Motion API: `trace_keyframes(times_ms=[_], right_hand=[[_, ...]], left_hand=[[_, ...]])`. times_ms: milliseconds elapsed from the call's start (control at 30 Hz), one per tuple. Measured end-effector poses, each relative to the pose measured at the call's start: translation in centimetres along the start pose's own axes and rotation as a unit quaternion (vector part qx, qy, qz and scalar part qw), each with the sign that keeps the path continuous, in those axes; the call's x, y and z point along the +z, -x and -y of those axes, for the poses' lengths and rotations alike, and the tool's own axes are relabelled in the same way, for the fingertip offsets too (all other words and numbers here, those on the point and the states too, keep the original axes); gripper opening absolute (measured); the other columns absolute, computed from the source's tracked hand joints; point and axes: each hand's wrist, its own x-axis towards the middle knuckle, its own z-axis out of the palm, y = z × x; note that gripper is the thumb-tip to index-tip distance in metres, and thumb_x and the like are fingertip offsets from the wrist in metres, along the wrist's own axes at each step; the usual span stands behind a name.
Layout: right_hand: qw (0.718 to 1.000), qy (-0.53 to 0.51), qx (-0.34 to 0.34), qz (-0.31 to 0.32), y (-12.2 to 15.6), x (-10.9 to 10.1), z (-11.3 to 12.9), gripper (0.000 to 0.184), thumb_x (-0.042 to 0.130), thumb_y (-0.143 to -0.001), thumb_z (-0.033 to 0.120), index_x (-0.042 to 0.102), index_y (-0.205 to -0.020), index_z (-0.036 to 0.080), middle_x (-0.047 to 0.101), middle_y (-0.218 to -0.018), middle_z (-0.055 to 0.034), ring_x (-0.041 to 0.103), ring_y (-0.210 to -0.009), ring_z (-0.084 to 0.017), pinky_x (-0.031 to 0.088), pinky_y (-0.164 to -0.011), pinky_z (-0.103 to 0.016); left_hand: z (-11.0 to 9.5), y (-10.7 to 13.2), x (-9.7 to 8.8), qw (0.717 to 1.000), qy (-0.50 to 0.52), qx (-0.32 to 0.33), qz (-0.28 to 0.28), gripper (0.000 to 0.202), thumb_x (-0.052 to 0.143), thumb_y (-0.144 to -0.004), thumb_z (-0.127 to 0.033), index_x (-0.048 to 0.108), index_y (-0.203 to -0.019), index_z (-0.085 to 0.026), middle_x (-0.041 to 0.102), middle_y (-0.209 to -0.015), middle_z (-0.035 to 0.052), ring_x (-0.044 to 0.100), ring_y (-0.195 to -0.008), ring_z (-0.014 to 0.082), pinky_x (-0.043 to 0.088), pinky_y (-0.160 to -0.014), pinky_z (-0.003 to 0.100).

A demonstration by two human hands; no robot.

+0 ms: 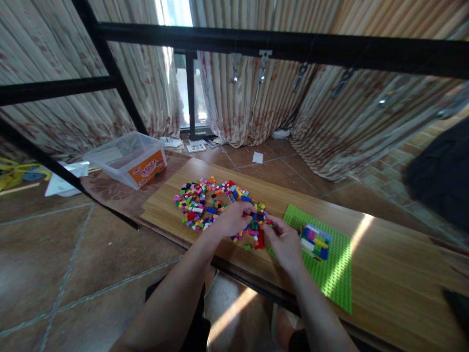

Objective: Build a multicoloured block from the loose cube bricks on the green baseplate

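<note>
A heap of small coloured bricks (205,203) lies spread on a wooden board (164,208). My left hand (234,218) rests at the heap's right edge, fingers curled in a pinch over the bricks. My right hand (285,243) is just beside it, fingers closed on a small brick I cannot name. To the right lies a green baseplate (335,274) with a small multicoloured brick build (315,241) on it, close to my right hand.
A clear plastic bin (126,159) with an orange label stands at the board's far left. Black metal frame bars (256,44) cross overhead and to the left. Curtains hang behind, papers lie on the tiled floor, and a dark object (439,171) sits at right.
</note>
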Motion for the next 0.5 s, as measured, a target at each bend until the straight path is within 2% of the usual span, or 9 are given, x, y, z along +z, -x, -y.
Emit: trace_keyframes(times_ms=[100,300,367,500], right_hand=[[0.999,0.033,-0.016,0.017,0.11,0.12,-0.41,0.039,0.065,-0.079,0.041,0.069,-0.111,0.018,0.073,-0.104,-0.0093,0.067,-0.086,-0.022,0.052,-0.082,-0.040],[0.999,0.038,-0.022,0.021,0.21,0.18,-0.54,0.037,0.063,-0.081,0.040,0.068,-0.110,0.019,0.072,-0.104,-0.0096,0.067,-0.083,-0.021,0.054,-0.080,-0.040],[0.999,0.041,-0.029,0.012,0.20,0.12,-0.36,0.036,0.063,-0.081,0.040,0.069,-0.109,0.019,0.072,-0.102,-0.0093,0.067,-0.084,-0.021,0.053,-0.081,-0.040],[0.999,0.019,-0.043,-0.014,0.26,0.11,0.27,0.034,0.064,-0.081,0.041,0.070,-0.105,0.019,0.073,-0.098,-0.0083,0.067,-0.085,-0.021,0.053,-0.081,-0.038]], left_hand=[[-0.18,0.14,-0.18,0.999,-0.035,0.003,0.008,0.032,0.052,-0.074,-0.010,0.074,-0.096,-0.017,0.070,-0.080,0.0013,0.061,-0.071,0.0143,0.046,-0.068,0.023],[-0.16,0.09,-0.28,0.999,-0.048,-0.004,0.010,0.035,0.051,-0.072,-0.008,0.075,-0.095,-0.019,0.071,-0.083,0.0009,0.061,-0.073,0.0142,0.047,-0.071,0.023],[-0.09,0.04,-0.29,1.000,-0.008,0.000,0.011,0.032,0.052,-0.072,-0.008,0.074,-0.094,-0.017,0.070,-0.082,0.0008,0.060,-0.072,0.0132,0.047,-0.071,0.023],[-0.10,-0.07,-0.23,0.989,0.143,0.007,0.039,0.028,0.055,-0.074,-0.009,0.071,-0.096,-0.014,0.067,-0.080,0.0011,0.058,-0.070,0.0111,0.046,-0.065,0.021]])
